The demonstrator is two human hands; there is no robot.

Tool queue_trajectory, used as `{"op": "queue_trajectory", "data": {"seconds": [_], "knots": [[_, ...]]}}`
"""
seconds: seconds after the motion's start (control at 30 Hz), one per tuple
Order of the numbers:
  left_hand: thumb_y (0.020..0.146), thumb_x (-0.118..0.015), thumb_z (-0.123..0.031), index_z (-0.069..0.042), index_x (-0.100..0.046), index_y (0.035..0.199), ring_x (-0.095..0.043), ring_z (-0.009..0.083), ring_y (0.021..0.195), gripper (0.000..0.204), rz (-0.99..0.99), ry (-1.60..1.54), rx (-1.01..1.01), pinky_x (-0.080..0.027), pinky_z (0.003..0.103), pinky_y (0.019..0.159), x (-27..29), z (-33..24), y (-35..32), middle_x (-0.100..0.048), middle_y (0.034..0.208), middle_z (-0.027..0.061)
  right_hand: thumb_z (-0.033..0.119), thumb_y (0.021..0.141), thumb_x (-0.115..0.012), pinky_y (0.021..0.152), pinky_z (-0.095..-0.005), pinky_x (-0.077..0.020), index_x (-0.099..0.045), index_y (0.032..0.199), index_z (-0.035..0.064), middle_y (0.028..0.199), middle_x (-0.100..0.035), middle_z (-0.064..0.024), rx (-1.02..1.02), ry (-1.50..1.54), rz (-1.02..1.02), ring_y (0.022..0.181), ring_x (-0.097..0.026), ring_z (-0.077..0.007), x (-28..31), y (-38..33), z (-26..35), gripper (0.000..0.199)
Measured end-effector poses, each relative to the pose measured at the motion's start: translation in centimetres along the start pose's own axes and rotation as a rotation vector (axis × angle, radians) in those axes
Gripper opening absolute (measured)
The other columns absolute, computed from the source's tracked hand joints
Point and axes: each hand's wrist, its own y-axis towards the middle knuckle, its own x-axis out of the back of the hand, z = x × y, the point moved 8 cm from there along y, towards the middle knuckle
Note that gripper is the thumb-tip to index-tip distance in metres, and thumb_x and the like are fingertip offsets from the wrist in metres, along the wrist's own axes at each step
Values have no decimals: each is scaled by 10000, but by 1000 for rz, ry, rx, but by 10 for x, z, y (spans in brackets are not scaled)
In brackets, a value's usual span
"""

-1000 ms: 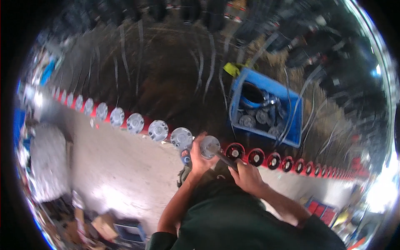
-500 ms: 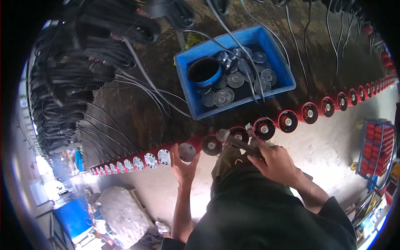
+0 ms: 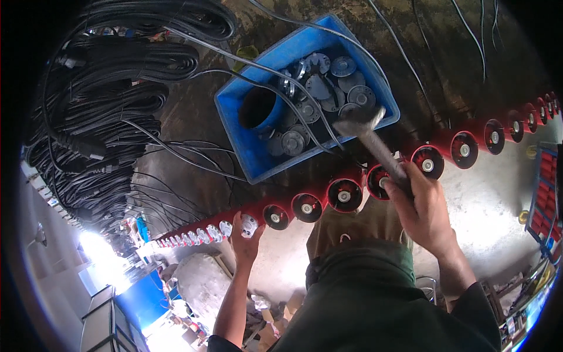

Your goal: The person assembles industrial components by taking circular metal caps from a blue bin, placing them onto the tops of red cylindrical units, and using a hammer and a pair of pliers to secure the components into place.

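My left hand (image 3: 244,239) pinches a round silver metal end cap (image 3: 248,226) at the mouth of a red cylinder, thumb and fingers on either side of its rim. My right hand (image 3: 427,214) is wrapped round the handle of a hammer (image 3: 381,149). The hammer's head is raised over the near right corner of the blue bin, apart from the end cap. To the right of my left hand, open red cylinders (image 3: 306,207) show dark insides with a pale round core. Leftward along the row, the cylinders carry silver caps (image 3: 214,233).
A blue bin (image 3: 249,167) on the dark worktable holds loose metal discs and a blue-rimmed round container (image 3: 258,109). Bundles of black cable (image 3: 111,111) pile up at the left, with loose cables crossing the bin. A rack of red parts (image 3: 545,196) stands at the right.
My right hand has lifted the hammer up and to the right. My left hand stays on the end cap, which now faces squarely outward. The whole view has shifted and tilted.
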Motion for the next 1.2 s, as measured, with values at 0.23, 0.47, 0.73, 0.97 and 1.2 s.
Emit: {"op": "queue_trajectory", "data": {"seconds": [0.23, 0.47, 0.73, 0.97, 1.2], "knots": [[829, -903, -225, -17, -325, 1608, -555, 382, 1349, 992, -78, -202, 106, -503, 481, 1084, -7, 12, -18, -460, 1575, 237, 120, 1075, -607, 553, -270, -403, -573, 1277, 5, 784, -536, -10, -390, 635, 165, 653, -491, -72, -19, 16, -44, 235], [847, -784, -59, -72, -291, 1635, -491, 456, 1338, 929, -239, -9, 53, -467, 549, 1072, -23, 7, -77, -380, 1584, 254, 136, 1040, -594, 536, -256, -407, -564, 1158, 54, 785, -510, 20, -568, 840, 302, 627, -480, -65, -24, 71, -51, 147], [784, -762, -42, -119, -312, 1677, -275, 571, 1467, 1004, -461, 184, -65, -292, 665, 1181, -52, -19, -75, -128, 1712, 322, 162, 902, -613, 668, -457, -525, -393, 1482, -12, 892, -652, -163, -212, -97, 250, 765, -662, -308, -55, 166, -80, 644], [793, -764, -28, -179, -365, 1658, -283, 542, 1484, 964, -524, 203, 114, -310, 644, 1192, -63, -20, -77, -132, 1718, 291, 135, 900, -635, 1074, -565, -499, -213, 1558, -85, 1404, -514, -434, -195, -660, 387, 1285, -570, -566, -93, 190, -89, 812], [799, -741, -2, -196, -456, 1614, -326, 554, 1457, 885, -582, 122, 129, -323, 644, 1184, -55, -28, -68, -211, 1693, 312, 147, 762, -823, 921, -516, -555, -623, 1133, -25, 1318, -557, -255, 414, -1182, 184, 1139, -614, -428, -122, 220, -58, 455]]}}
